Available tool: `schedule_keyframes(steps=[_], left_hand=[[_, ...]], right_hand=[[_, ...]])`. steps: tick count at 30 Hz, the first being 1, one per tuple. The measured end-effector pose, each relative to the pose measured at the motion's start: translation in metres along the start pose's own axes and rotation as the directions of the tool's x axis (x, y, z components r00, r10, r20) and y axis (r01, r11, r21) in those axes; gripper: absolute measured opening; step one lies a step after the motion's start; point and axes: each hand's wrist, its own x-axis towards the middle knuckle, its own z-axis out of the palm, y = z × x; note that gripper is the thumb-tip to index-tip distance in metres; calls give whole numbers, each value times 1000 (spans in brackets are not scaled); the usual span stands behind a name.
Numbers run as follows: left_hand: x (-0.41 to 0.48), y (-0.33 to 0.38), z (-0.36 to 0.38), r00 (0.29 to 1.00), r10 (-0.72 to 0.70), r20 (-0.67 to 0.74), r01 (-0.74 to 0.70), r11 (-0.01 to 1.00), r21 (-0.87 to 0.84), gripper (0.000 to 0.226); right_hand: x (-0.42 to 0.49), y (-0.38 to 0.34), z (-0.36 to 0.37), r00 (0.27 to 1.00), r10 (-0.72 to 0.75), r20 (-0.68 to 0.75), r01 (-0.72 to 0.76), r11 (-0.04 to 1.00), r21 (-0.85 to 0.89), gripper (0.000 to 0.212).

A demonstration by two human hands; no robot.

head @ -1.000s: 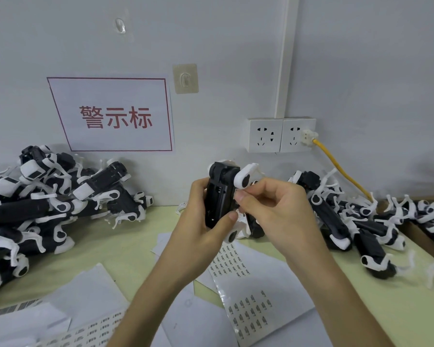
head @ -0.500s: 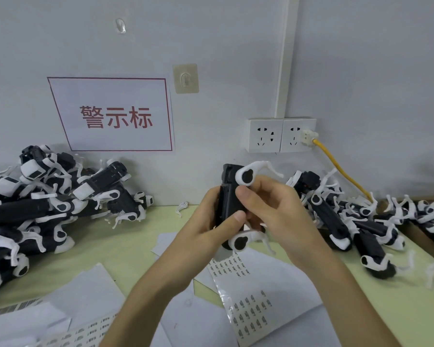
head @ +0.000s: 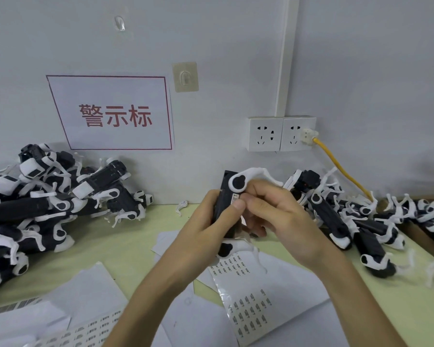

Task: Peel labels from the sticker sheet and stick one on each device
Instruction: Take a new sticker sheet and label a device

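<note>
One rigid, seemingly light black device (head: pixel 225 194) is gripped by left hand (head: pixel 203 236) and right hand (head: pixel 283 216); a flimsy label (head: pixel 236 197) is pressed down between their fingertips.

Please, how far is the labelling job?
Done: the sticker sheet has bare gaps, so labels were used. In hand: left hand and right hand hold a device, a right fingertip on its label. Left: more labels remain; which piled devices lack one, I cannot tell.
</note>
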Motion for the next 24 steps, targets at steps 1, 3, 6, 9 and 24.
schedule_keyframes(steps=[1,3,6,9,24], left_hand=[[0,-1,0,1000,1,-8,-1,1000,-6,45],[0,-1,0,999,14,-33,-14,1000,-19,33],[1,1,3,997,-1,-82,-2,999,-45,23],[0,3,4,995,29,-91,-28,999,18,14],[0,1,-1,975,193,-109,-158,950,270,43]], right_hand=[[0,1,1,1000,-6,-8,6,1000,6,23],[1,2,4,999,-21,-45,22,1000,15,25],[2,3,10,995,-24,-101,27,999,26,22],[3,6,16,989,-10,-148,17,999,49,20],[5,15,38,964,70,-258,9,955,295,15]])
